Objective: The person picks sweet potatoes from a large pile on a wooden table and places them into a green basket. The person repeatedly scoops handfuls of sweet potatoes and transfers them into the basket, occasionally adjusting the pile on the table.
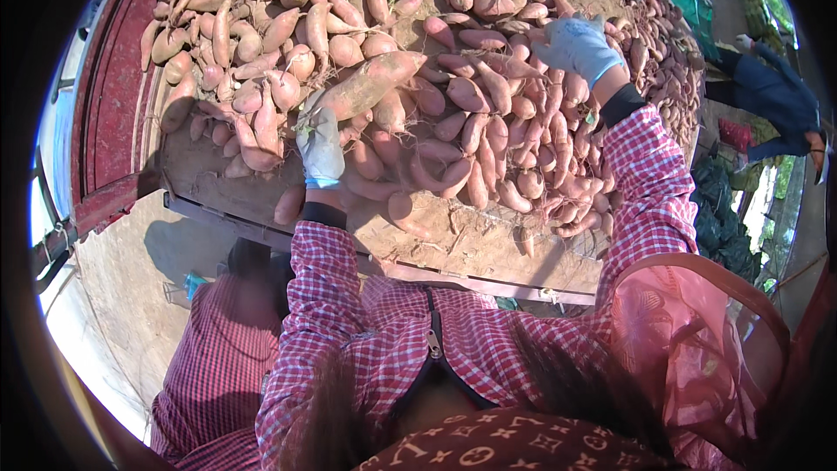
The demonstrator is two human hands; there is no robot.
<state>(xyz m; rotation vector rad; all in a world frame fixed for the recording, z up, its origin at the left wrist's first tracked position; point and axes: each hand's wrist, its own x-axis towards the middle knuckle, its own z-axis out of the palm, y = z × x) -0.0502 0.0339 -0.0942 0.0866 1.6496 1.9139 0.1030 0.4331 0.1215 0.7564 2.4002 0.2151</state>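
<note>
My left hand [320,144], in a pale glove with a blue cuff, is at the near end of a large sweet potato [369,85], its fingers against that end. The large root slants up to the right over smaller ones. My right hand [575,46], in a light blue glove, is over the heap at the upper right, fingers bent down against sweet potatoes; whether it grips one cannot be told. Many reddish sweet potatoes [484,91] with thin roots lie between and around my hands. A single sweet potato [290,204] lies below my left hand, by the bed's edge.
The heap lies on a soil-covered truck bed [222,176] with a red metal side wall [118,78] at left. A person in a checked shirt [216,366] is close at lower left. Another person in dark blue [771,91] and dark plastic bags [719,222] are at right.
</note>
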